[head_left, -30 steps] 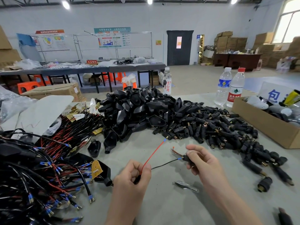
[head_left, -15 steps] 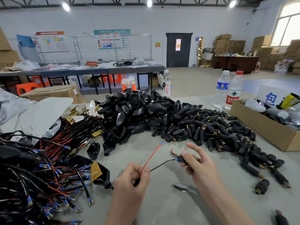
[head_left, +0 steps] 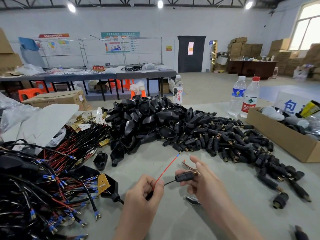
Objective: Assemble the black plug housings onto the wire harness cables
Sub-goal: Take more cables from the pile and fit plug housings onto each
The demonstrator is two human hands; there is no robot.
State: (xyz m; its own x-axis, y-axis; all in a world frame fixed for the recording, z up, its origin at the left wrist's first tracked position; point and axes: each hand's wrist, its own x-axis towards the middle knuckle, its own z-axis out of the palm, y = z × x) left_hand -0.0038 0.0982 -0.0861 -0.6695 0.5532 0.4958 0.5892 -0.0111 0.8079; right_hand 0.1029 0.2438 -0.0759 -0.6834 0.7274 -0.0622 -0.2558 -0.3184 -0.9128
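Before heaped black plastic plug housings (head_left: 149, 122): left hand (head_left: 143, 193), fingers (head_left: 149, 181) clenched on red-and-black cable (head_left: 166, 168); right hand (head_left: 206, 186) pinching its black cylindrical plug (head_left: 184, 176). Seemingly one underway, heap outstanding.

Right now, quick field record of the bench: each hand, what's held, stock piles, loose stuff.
left hand: grips red wire and black wire together
right hand: pinches black plug housing, index finger straight
black wire: reaches the housing's near end
red wire: free, blue-sleeved tip pointing away
shell pile: table centre
barrel plug pile: right of the shells
harness bundle: left, red and black wires
metal piece: on the table under the right hand
cardboard box: right edge
blue-label bottle, red-label bottle: behind the box
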